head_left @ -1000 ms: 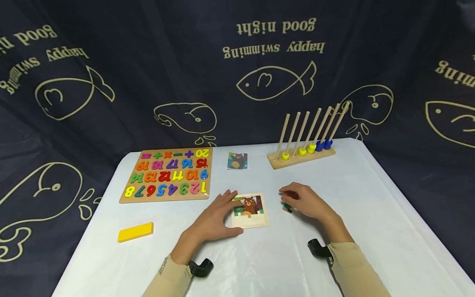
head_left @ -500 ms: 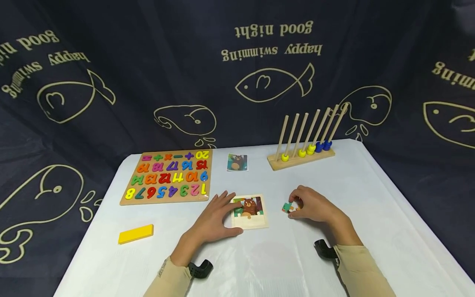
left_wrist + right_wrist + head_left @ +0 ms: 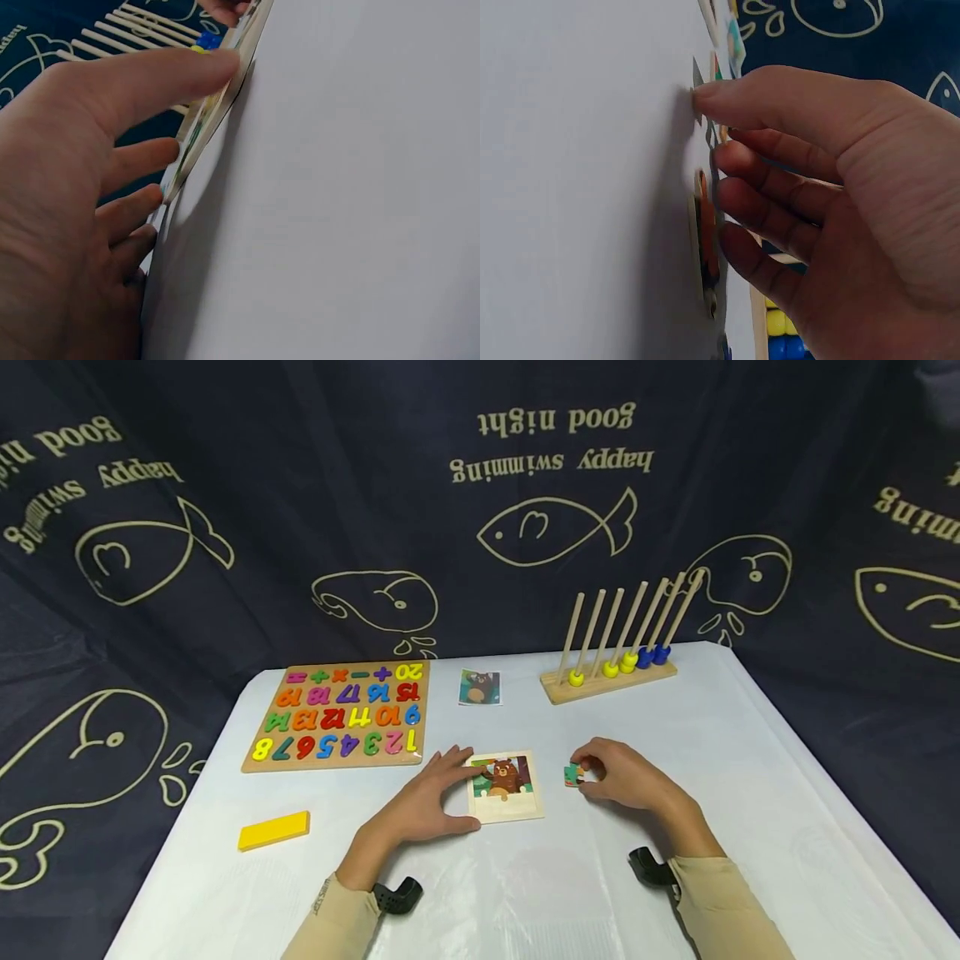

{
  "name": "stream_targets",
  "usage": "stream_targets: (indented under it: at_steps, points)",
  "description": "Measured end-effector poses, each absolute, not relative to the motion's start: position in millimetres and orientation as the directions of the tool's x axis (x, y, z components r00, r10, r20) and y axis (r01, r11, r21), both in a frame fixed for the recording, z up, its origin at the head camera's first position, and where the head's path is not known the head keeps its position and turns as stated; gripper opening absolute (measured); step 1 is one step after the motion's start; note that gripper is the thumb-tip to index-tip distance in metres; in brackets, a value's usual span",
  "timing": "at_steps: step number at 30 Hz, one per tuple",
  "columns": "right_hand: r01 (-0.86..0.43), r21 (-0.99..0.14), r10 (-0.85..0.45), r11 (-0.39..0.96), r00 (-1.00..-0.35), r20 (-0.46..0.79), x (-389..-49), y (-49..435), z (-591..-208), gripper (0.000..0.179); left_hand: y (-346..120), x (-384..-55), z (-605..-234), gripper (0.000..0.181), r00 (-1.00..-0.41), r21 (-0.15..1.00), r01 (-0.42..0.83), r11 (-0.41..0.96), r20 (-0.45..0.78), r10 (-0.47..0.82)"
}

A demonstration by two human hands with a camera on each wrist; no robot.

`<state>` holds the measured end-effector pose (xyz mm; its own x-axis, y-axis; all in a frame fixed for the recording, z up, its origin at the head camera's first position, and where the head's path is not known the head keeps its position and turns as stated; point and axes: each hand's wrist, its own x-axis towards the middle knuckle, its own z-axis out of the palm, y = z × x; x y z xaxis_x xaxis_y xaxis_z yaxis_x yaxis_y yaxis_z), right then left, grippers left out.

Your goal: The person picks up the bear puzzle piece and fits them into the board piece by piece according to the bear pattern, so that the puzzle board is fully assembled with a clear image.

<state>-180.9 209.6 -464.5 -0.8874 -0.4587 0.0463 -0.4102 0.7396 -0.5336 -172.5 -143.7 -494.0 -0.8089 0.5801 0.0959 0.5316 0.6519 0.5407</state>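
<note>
My left hand (image 3: 420,806) lies at the left side of a small wooden puzzle tray (image 3: 512,812), its fingers reaching over the left rim and its thumb at the lower left corner. A bear picture (image 3: 504,777) fills the upper part of the tray; the lower strip shows pale wood. Right of the tray, my right hand (image 3: 630,781) pinches a green puzzle piece (image 3: 572,775) with some orange on it between thumb and fingertips, low over the table. In the right wrist view, another puzzle piece (image 3: 707,240), orange and dark, lies below the other fingers; the hand hides it from the head view.
A bear picture card (image 3: 480,688) lies behind the tray. At the back left is a number board (image 3: 341,714), with a yellow block (image 3: 274,831) in front of it. A pegged bead rack (image 3: 611,681) stands at the back right, near the dark fish-print cloth (image 3: 375,485).
My right hand has taken hold of the green piece, turned it, and carried it slightly left toward the tray. My left thumb has shifted slightly left; the tray stays put.
</note>
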Motion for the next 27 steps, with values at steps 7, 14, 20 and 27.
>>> stream_targets:
  at_steps: [7, 14, 20, 27]
  points:
    - [-0.432, -0.532, -0.486, 0.728, -0.873, 0.045, -180.7, 187.8, -463.7, 0.039, -146.1, -174.7, -493.6, 0.076, -0.81, 0.55, 0.521, 0.653, 0.077, 0.582]
    - [-0.515, -0.557, -0.577, 0.651, -0.813, 0.078, -180.7, 166.4, -462.5, 0.037, -146.9, -174.1, -494.2, 0.076, -0.809, 0.532, 0.53, 0.66, 0.084, 0.582]
    - [-0.542, -0.578, -0.623, 0.61, -0.779, 0.074, -180.2, 142.2, -460.1, 0.037, -147.7, -173.5, -493.0, 0.077, -0.812, 0.522, 0.53, 0.668, 0.087, 0.577]
    - [-0.555, -0.58, -0.617, 0.596, -0.779, 0.112, -178.4, 121.5, -463.0, 0.031, -146.3, -174.3, -494.2, 0.067, -0.802, 0.524, 0.554, 0.647, 0.129, 0.583]
